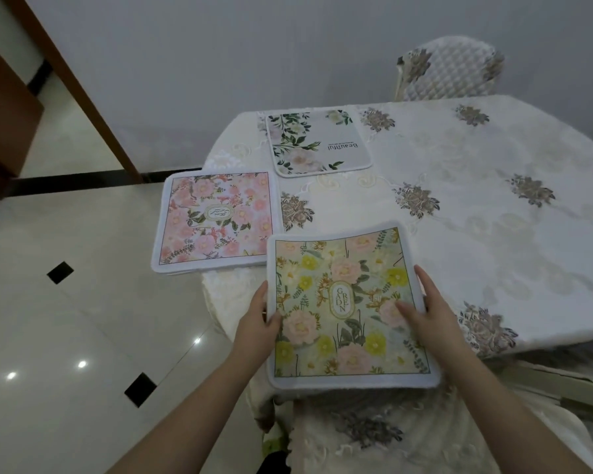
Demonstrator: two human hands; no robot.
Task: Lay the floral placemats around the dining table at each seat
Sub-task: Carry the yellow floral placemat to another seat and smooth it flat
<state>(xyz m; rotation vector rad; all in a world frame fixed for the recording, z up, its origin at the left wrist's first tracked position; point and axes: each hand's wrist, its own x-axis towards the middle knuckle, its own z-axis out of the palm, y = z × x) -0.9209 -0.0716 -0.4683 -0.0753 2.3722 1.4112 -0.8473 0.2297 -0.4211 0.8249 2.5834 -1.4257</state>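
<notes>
Left hand (pixel 258 323): thumb pinches green mat (pixel 348 302) at left edge.
Right hand (pixel 425 307): fingers spread flat on its top.
Pink mat (pixel 216 220): overhangs table (pixel 476 200).

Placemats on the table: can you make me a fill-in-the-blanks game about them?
1. There are ___ floral placemats in the picture.
2. The green and yellow placemat has the word ___ printed in its oval.
3. The pink placemat hangs over the ___ of the table.
4. The left hand and right hand both hold the ___ placemat.

Missing words: three; GARDEN; edge; green and yellow
</notes>
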